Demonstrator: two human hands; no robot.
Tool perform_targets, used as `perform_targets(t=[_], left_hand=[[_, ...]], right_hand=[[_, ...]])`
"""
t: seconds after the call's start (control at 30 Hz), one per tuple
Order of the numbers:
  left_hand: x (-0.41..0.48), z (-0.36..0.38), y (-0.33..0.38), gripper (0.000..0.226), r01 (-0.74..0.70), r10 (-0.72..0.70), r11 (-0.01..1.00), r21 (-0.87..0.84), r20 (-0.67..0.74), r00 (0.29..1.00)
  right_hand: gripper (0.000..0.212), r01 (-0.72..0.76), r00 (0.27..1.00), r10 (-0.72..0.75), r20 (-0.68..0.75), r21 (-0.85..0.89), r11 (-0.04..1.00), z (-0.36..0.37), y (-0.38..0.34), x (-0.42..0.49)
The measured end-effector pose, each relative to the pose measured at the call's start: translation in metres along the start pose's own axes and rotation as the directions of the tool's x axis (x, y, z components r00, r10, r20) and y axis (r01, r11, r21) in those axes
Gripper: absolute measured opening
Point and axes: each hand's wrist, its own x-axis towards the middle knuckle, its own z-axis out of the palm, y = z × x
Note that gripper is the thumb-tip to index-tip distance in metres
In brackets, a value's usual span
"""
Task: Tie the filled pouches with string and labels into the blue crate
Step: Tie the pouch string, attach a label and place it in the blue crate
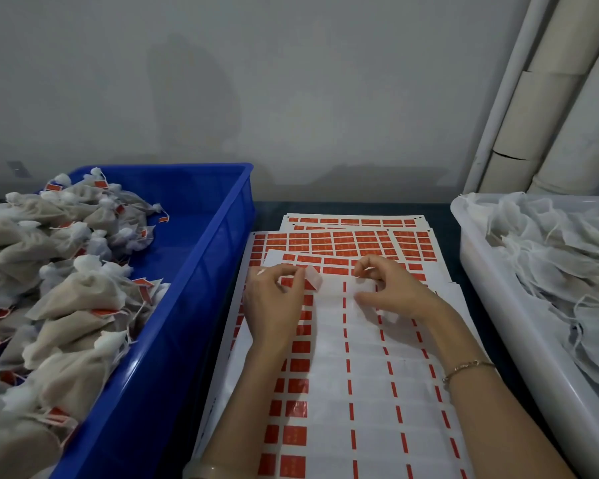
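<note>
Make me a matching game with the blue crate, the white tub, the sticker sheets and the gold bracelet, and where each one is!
Things
1. blue crate
2. white tub
3. label sheets
4. gold bracelet

Places
A. far right of the table
B. round the right wrist
C. far left of the table
D. in the middle, between the two containers

Pairs: 1-C, 2-A, 3-D, 4-B

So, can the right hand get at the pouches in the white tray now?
Probably yes: the white tray of pouches lies open just beside the right hand, with nothing between them.
</note>
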Motion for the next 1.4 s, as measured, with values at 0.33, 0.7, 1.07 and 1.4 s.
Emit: perform_targets(t=[0.33, 0.7, 1.07, 1.4], left_hand=[[-0.005, -0.008, 0.017, 0.011, -0.019, 0.004, 0.982, -0.189, -0.081, 0.997], [-0.019, -0.003, 0.023, 0.005, -0.046, 0.147, 0.974, -0.221, 0.47, 0.87], [-0.02, -0.011, 0.029, 0.034, -0.038, 0.228, 0.951, -0.307, 0.614, 0.756], [-0.004, 0.007, 0.037, 0.025, 0.226, -0.074, 0.962, -0.155, 0.649, 0.758]], right_hand=[[0.038, 0.113, 0.978, -0.13, -0.164, -0.112, 0.987, -0.002, -0.039, -0.014], [0.007, 0.102, 0.964, -0.079, -0.252, 0.081, 0.991, 0.014, -0.028, -0.069], [0.025, 0.145, 0.908, -0.007, -0.419, 0.298, 0.943, 0.017, -0.007, -0.08], [0.018, 0.055, 0.915, 0.177, -0.361, 0.547, 0.835, 0.004, 0.001, -0.075]])
